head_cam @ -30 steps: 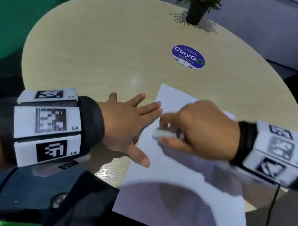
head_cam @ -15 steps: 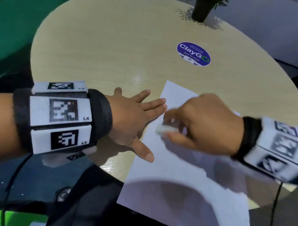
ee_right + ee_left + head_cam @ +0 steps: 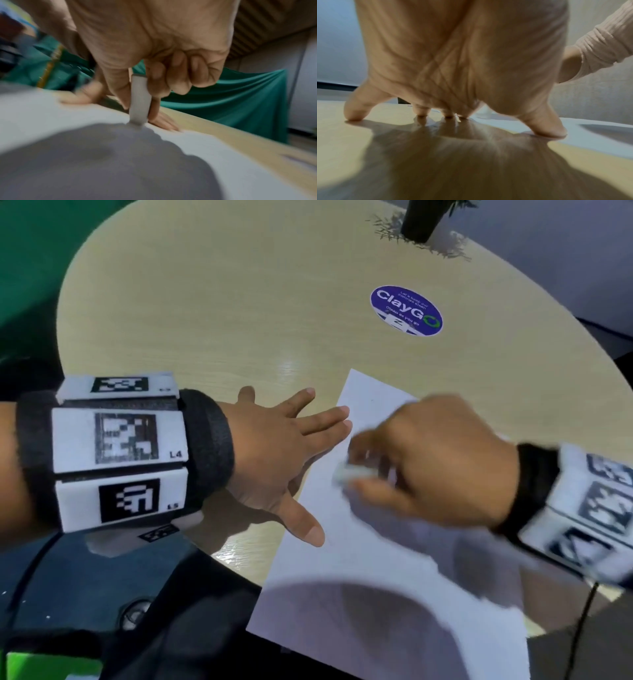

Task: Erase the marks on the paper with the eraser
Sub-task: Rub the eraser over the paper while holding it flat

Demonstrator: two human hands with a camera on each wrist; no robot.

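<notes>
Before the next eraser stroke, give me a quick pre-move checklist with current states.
1. White block eraser pinched between thumb and fingers of right hand: ok.
2. Eraser's lower end touching the white paper sheet: ok, per the right wrist view.
3. Left hand spread flat, fingertips and thumb pressing the paper's left edge: ok.
4. Paper fully supported by the round light wooden table: not ok, its near corner overhangs the table's edge.
5. Marks left to erase: cannot tell, blur and shadow hide the sheet under the hand.
6. Stroke path free of the left fingers: ok, they stay at the edge.
</notes>
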